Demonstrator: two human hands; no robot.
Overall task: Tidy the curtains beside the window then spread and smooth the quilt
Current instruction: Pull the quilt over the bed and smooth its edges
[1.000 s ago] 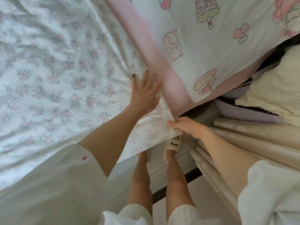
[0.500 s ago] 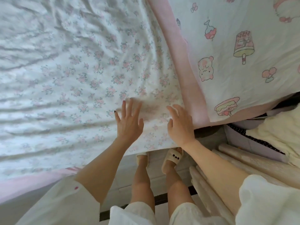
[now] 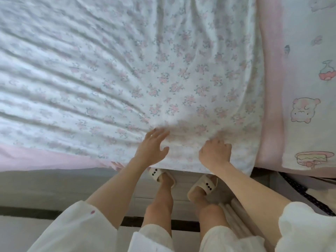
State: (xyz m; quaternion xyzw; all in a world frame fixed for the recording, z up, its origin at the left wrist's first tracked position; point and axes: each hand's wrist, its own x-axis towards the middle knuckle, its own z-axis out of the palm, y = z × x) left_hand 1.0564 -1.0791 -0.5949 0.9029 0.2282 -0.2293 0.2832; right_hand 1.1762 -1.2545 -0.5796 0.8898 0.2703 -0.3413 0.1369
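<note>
While unreadable, quilt (image 3: 163,79) under hands (image 3: 215,154).

right hand (image 3: 215,155) now fisted on floral quilt (image 3: 163,79), ripples newly fanned out

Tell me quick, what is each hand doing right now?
Left hand: open, fingers spread, resting flat on the floral quilt near its edge.
Right hand: closed, fingers curled into the quilt fabric, gripping it.
</note>
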